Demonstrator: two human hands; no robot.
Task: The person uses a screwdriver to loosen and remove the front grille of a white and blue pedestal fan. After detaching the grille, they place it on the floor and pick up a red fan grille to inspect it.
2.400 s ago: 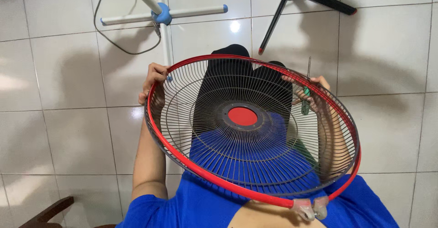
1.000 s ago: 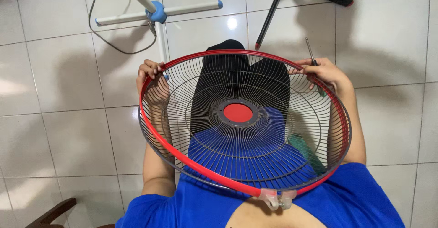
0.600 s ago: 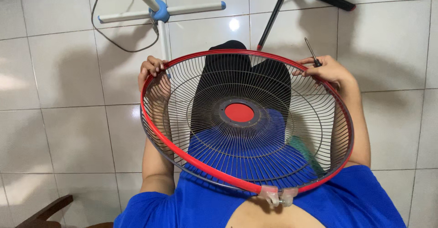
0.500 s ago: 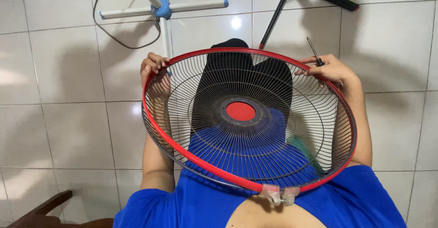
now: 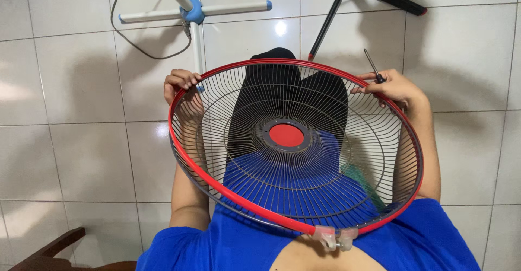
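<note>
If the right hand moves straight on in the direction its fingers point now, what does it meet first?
The right hand points left along the far edge of the fan guard, so probably nothing beyond the red rim it already holds. Farther on is the left hand. Depth is unclear.

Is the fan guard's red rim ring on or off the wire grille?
On: the red rim ring wraps the wire grille edge, joined by its clear clamp.
</note>
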